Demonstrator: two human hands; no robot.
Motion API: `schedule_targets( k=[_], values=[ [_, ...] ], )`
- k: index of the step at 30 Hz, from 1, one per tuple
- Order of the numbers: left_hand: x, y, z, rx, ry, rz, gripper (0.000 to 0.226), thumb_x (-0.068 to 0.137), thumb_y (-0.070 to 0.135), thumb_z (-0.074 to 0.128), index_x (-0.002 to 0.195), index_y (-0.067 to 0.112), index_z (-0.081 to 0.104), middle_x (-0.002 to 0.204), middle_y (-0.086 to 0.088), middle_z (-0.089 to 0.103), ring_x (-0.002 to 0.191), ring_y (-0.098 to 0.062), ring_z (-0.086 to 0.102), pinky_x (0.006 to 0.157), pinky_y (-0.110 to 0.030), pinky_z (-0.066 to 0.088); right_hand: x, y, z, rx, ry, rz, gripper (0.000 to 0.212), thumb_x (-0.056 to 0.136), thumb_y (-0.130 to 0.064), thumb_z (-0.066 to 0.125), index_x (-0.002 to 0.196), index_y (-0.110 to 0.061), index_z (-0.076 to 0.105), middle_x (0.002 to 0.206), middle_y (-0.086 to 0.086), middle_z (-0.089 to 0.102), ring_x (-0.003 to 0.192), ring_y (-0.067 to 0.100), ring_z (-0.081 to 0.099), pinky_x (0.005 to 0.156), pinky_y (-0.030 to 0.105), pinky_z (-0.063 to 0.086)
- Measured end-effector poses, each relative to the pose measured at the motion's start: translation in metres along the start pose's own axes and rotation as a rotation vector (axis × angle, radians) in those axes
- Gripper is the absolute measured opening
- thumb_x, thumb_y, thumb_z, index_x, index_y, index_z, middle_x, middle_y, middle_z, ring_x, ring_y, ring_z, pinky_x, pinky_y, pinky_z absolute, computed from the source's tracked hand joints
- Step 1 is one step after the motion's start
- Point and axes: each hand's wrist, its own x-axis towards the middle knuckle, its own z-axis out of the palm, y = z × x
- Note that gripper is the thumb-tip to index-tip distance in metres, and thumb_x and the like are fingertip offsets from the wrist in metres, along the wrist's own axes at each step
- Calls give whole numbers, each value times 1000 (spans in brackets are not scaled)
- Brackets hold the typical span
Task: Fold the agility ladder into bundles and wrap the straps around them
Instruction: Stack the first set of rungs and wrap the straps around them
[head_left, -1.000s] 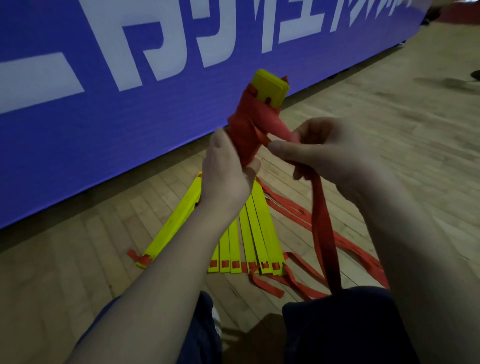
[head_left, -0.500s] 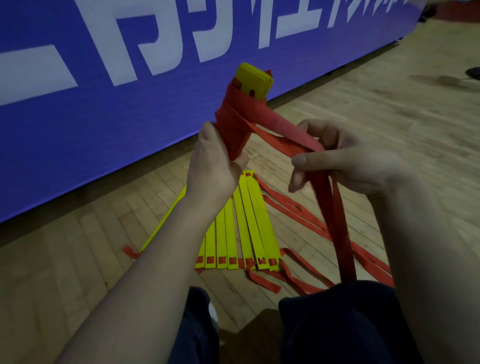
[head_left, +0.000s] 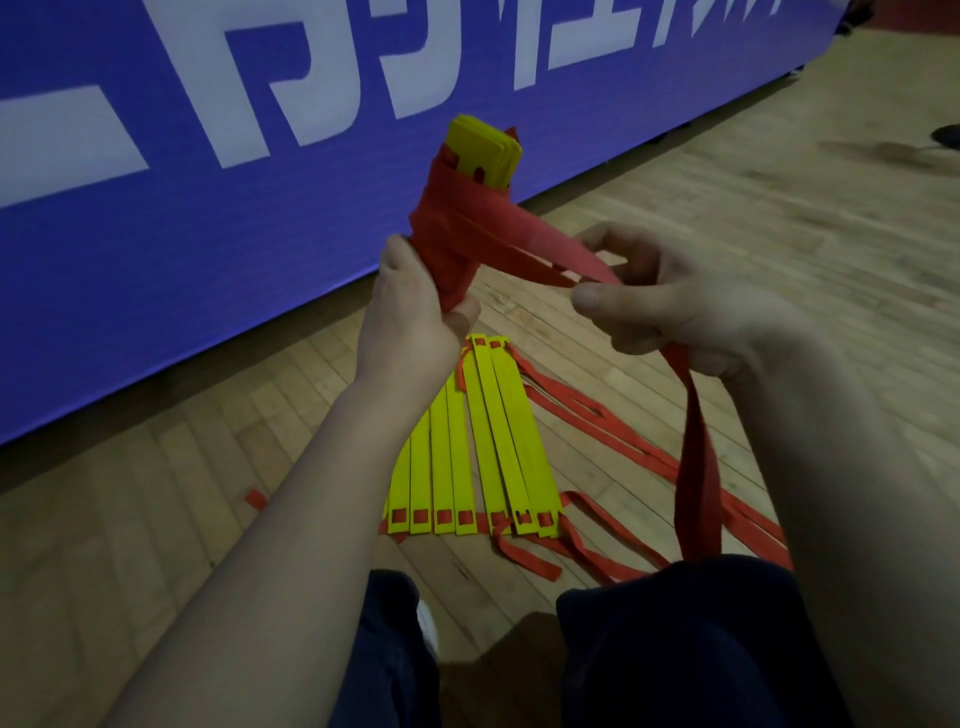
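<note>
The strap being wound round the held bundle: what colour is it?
Red strap, seen in the head view.

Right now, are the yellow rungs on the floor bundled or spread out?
Spread out: the yellow rungs lie side by side, flat on the wooden floor, unwrapped.

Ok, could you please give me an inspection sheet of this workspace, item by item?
Surface: wooden plank floor.
Job's things: wrapped bundle of yellow rungs is held upright; red strap is wound around it, runs to the right hand, then hangs to the lap. Loose rungs lie flat on the floor, loose straps beside them.
Clutter: dark object at the far right edge, too unclear to name.
Grips: left hand grips the bundle's lower part; right hand holds the strap.
Cables: nothing seen.
Surroundings: blue banner with white letters; dark trousers at the bottom.
</note>
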Motion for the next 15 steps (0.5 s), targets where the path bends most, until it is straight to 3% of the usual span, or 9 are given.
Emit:
schedule_targets(
  k=[3,5,7,9,11,15],
  values=[
    [-1,0,0,-28,-13,-14,55,85,18,73,125,7,37,115,-5,49,115,-31,56,84,-30,37,1,0,2,-107,137,-37,30,67,-15,81,89,-11,60,61,4,51,47,15,30,46,31,14],
    [1,-1,0,-48,-16,-19,56,84,18,74,125,7,37,120,-9,53,114,-30,57,86,-32,41,2,2,4,-151,184,-61,11,75,-13,73,83,-12,65,62,7,58,50,19,43,46,27,26],
    [2,-3,1,-67,-8,-14,56,84,19,74,124,7,37,120,-11,55,113,-30,58,89,-38,45,2,5,3,-174,151,-66,14,75,-16,73,83,-7,66,71,9,67,64,24,59,60,27,45],
    [2,-3,2,-67,-4,-6,55,84,20,74,123,7,38,121,-12,55,114,-31,58,91,-40,46,3,7,0,-190,107,-69,23,70,-15,79,82,-2,65,75,6,69,74,22,61,71,28,47],
    [2,-3,3,-56,-7,4,54,84,21,73,124,7,38,123,-13,54,115,-32,57,91,-40,45,2,9,-1,-92,69,-79,31,64,-6,81,81,4,58,68,5,67,65,17,64,66,25,51],
    [5,-3,2,-70,-23,5,55,85,22,73,125,10,39,123,-9,54,116,-30,57,93,-41,46,-2,8,-4,106,-9,-31,35,62,-14,72,84,0,49,57,13,65,46,18,63,42,23,51]
  ],
)
